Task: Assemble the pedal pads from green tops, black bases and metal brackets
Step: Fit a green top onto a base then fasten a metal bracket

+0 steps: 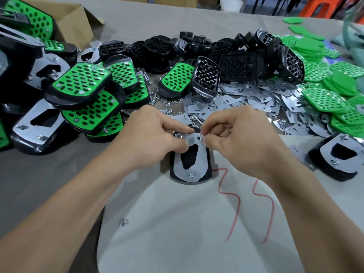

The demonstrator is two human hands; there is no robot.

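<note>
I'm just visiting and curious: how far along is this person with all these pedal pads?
Done: a heap of assembled pads lies at the left. In hand: the left hand steadies a metal bracket on a black base, while the right hand works a small nut at its far corner; a near fastener already sits in. Left: plenty, judging by loose black bases, brackets and green tops.

Pad w/ bracket (192, 164) at table (29, 174) centre, hands at its 12 o'clock end. Finished pads (82, 89) piled at 10. Bare bases (226, 56) at 12, loose brackets (256, 99) before them. Tops (325, 91) heaped at 2. Box (74, 22) at 11.
</note>
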